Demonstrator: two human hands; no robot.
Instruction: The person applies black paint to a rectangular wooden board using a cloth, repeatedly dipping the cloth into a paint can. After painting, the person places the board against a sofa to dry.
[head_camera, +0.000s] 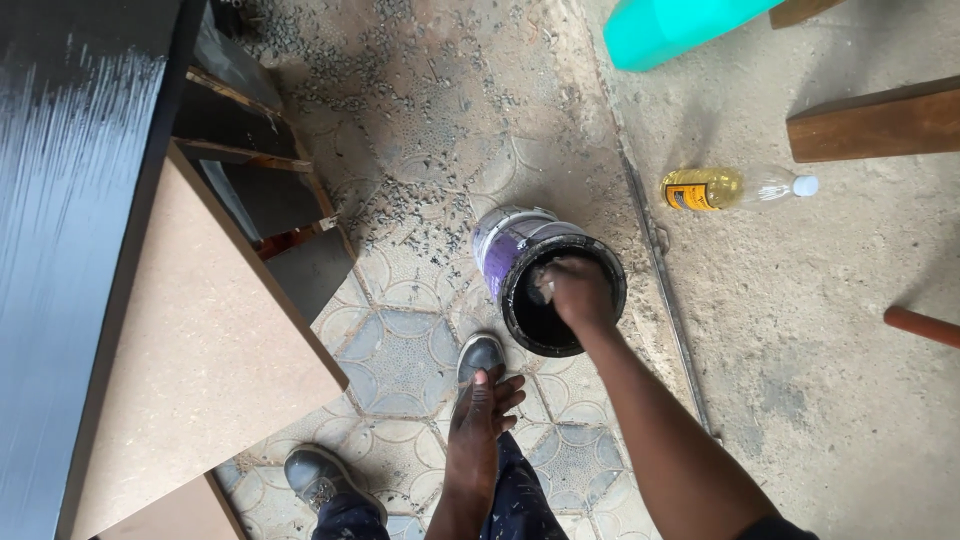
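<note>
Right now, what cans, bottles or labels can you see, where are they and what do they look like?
Paint can: on the patterned floor in front of the shoe, round, open, purple-and-white side, black paint inside; the right hand reaches into it.
Plastic bottle: lying on the bare concrete to the right, clear with a yellow label and white cap.
Left hand: resting on the knee, holding nothing.

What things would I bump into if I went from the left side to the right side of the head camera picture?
Black-painted board → bare brown panel → left hand → paint can with the right hand in its mouth → yellow bottle → wooden plank.
</note>
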